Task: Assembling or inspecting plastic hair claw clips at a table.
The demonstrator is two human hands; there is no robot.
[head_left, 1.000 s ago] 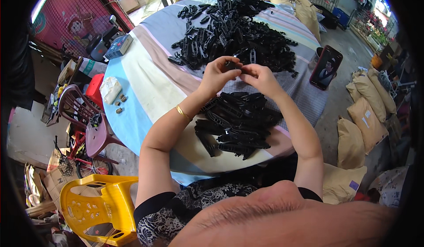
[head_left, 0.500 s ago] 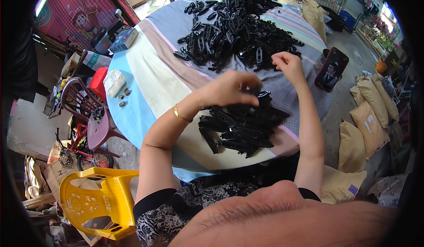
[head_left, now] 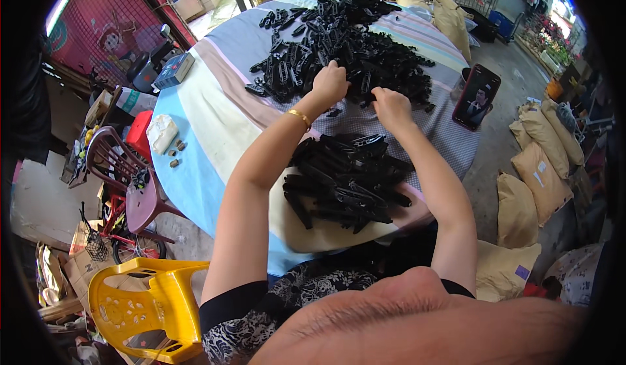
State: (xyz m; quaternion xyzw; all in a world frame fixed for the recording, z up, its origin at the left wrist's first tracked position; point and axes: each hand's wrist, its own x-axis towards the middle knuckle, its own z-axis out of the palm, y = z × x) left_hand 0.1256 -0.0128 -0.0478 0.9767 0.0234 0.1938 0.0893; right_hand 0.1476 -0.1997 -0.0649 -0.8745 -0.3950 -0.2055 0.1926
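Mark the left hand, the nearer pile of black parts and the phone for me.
Left hand (head_left: 331,82): head view, back of the hand.
Nearer pile of black parts (head_left: 345,181): head view, middle of the pile.
Phone (head_left: 476,97): head view, middle of the screen.

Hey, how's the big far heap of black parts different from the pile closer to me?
The far heap spreads across much more of the cloth than the compact near pile. The left hand and right hand are at the far heap; neither touches the near pile. The far heap includes many small bits; the near pile looks mostly long and slim. Both are black.
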